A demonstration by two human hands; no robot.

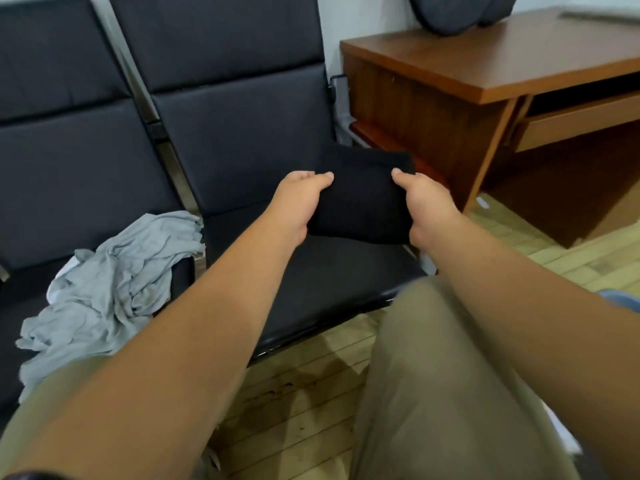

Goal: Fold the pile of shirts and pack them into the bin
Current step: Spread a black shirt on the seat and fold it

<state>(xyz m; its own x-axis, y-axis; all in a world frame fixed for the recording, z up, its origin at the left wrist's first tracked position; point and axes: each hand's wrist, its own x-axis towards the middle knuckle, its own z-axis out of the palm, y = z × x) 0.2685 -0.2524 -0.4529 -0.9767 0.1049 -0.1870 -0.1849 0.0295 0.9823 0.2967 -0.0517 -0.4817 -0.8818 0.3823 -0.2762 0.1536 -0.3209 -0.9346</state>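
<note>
A folded black shirt [363, 199] is held in the air above the right black seat [329, 271]. My left hand [298, 202] grips its left edge, thumb on top. My right hand [426, 209] grips its right edge the same way. A crumpled pile of grey shirts [114, 289] lies on the left seat, hanging over its front edge. A sliver of a blue bin [620, 299] shows at the right edge behind my right forearm, mostly hidden.
A row of black padded seats [69, 161] fills the left and middle. A brown wooden desk [485, 71] with a drawer stands at the back right, a dark bag [446, 12] on it. My knees in khaki trousers [443, 393] are over a wooden floor.
</note>
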